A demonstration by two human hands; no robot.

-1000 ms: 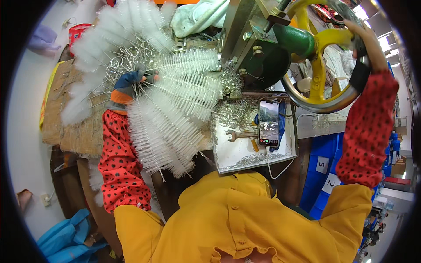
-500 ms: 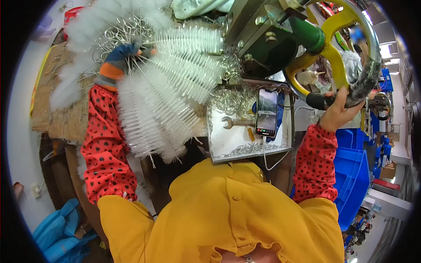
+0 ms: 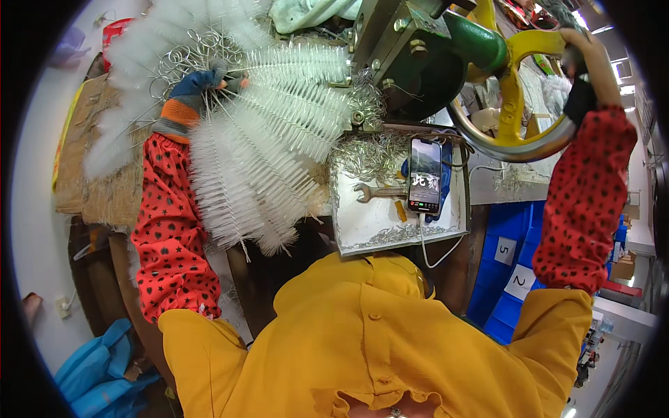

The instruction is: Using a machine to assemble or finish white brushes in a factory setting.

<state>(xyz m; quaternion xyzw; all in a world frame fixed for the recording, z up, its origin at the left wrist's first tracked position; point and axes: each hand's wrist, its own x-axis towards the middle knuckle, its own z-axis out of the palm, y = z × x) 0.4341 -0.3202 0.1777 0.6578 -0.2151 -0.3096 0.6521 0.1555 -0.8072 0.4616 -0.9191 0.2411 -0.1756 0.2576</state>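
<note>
My left hand [image 3: 202,85], in a blue, orange and grey glove with bare fingertips, is closed on the wire ends of white bristle brushes [image 3: 286,104]. Their twisted wires fan out from it, and looped wire handles [image 3: 202,52] crowd just beyond. How many wires the fingers pinch is hidden. At the upper right, my bare right hand [image 3: 592,59] is closed around the rim of a yellow-spoked handwheel [image 3: 512,111], beside a black wrapped section of that rim. The wheel sits on the green shaft housing of a dark machine [image 3: 411,63].
In front of me a white tray [image 3: 359,230] holds metal clippings, an open-end wrench [image 3: 376,193] and a phone [image 3: 424,174] on a white cable. Blue bins [image 3: 498,272] stand below the bench at right. The brushes rest on a worn wooden board [image 3: 90,167].
My right hand has moved up and away along with the wheel, which has turned; its black section has swung from the near left to the right. My left hand and the brushes are nearly still.
</note>
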